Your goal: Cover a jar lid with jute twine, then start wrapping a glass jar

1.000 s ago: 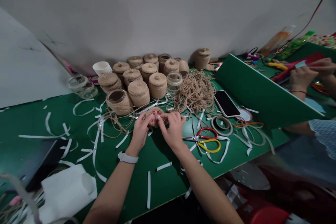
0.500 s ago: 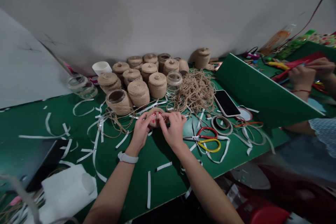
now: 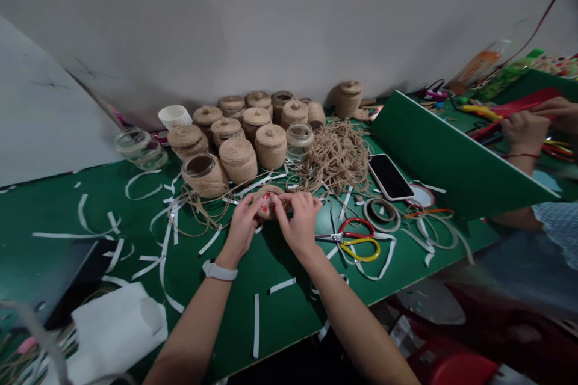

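A round lid [image 3: 270, 206], red and white inside with twine around its rim, is held between my two hands above the green table. My left hand [image 3: 242, 224] grips its left side with curled fingers. On its right side my right hand [image 3: 300, 219] is closed, thumb pressing at the inner face. Just behind stand several twine-wrapped jars [image 3: 238, 160], with a bare glass jar [image 3: 299, 139] among them. A tangled heap of twine [image 3: 339, 155] lies to their right. Scissors [image 3: 356, 240] with red and yellow handles rest right of my right hand.
White strips [image 3: 256, 325] lie scattered over the table [image 3: 239, 289]. A phone [image 3: 390, 177] and tape rolls [image 3: 382, 215] are at the right, beside a green divider [image 3: 442, 150]. Beyond it, a person's hands [image 3: 526, 132] hold red material. White paper [image 3: 115, 328] lies at the lower left.
My hands and the lid have barely moved. Beyond the divider, the other person's hands have shifted slightly right with the red material.
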Tool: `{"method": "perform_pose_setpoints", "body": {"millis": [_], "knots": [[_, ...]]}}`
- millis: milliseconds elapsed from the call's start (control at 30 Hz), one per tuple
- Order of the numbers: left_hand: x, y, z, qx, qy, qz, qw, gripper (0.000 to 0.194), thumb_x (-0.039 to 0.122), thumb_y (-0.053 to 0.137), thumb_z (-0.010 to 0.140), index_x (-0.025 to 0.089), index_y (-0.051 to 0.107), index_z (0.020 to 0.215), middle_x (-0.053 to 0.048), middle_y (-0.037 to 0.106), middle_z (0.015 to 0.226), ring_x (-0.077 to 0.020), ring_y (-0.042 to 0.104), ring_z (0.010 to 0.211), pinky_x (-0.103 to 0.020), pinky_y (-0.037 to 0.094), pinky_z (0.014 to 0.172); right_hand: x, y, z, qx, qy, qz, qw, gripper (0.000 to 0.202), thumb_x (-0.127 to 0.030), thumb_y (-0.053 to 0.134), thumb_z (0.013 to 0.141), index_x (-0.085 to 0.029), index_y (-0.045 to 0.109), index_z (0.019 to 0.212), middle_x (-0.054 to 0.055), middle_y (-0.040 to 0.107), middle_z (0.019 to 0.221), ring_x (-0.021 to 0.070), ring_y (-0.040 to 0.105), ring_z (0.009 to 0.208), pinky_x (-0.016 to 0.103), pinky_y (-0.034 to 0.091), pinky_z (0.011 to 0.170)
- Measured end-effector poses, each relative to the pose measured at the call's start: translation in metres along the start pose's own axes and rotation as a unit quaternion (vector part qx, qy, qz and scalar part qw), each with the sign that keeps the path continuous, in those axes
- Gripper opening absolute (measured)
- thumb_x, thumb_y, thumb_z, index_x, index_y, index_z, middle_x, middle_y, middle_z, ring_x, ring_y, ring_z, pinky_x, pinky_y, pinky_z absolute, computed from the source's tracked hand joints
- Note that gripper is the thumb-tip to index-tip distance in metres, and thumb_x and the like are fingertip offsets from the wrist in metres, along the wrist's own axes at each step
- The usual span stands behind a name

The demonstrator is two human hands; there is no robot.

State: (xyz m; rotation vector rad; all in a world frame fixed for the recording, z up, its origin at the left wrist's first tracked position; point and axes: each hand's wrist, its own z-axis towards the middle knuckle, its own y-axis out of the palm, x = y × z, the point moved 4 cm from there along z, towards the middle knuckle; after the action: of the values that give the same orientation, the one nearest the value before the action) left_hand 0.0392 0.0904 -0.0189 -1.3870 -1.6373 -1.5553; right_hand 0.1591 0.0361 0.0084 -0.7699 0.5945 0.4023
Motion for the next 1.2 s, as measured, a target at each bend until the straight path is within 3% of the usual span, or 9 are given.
{"method": "perform_pose_setpoints", "body": {"millis": [533,867,1067,1200], "knots": [[0.003,0.004,-0.002,-0.014,-0.01,-0.014,1.0,0.028,0.03,0.079,0.068,0.017,0.067,0.09,-0.004,0.072,0.093,-0.0152,0.066,0.081,-0.023,0.053,0.071,0.0,0.0,0.0,0.005,-0.006,-0.01,1.0,0.012,-0.03,0.056,0.093,-0.021,0.06,0.086,0.001,0.069,0.083,0.0182,0.054,0.084,0.037,0.028,0.085],[-0.001,-0.003,-0.003,-0.021,-0.036,0.0,0.999,0.026,0.028,0.078,0.067,0.019,0.058,0.081,0.002,0.065,0.075,-0.0112,0.06,0.061,-0.019,0.046,0.054,0.0,-0.001,0.001,-0.005,-0.008,0.008,1.0,0.016,-0.032,0.054,0.094,-0.021,0.061,0.087,0.001,0.067,0.08,0.0185,0.054,0.083,0.037,0.032,0.083],[-0.002,-0.005,0.0,-0.008,-0.009,0.044,0.999,0.028,0.035,0.08,0.066,0.016,0.062,0.074,0.001,0.064,0.067,-0.0112,0.058,0.057,-0.021,0.046,0.053,-0.002,0.001,0.002,-0.046,-0.04,0.052,0.997,0.016,-0.03,0.052,0.095,-0.02,0.063,0.09,0.004,0.066,0.083,0.0192,0.052,0.084,0.034,0.038,0.078],[-0.002,-0.007,0.003,0.034,0.027,0.057,0.997,0.03,0.039,0.08,0.067,0.015,0.064,0.076,-0.001,0.067,0.069,-0.0118,0.06,0.059,-0.022,0.048,0.057,0.001,0.003,0.001,-0.045,-0.028,0.022,0.998,0.015,-0.032,0.053,0.095,-0.02,0.063,0.095,0.004,0.066,0.087,0.0201,0.053,0.087,0.035,0.037,0.08]]}}
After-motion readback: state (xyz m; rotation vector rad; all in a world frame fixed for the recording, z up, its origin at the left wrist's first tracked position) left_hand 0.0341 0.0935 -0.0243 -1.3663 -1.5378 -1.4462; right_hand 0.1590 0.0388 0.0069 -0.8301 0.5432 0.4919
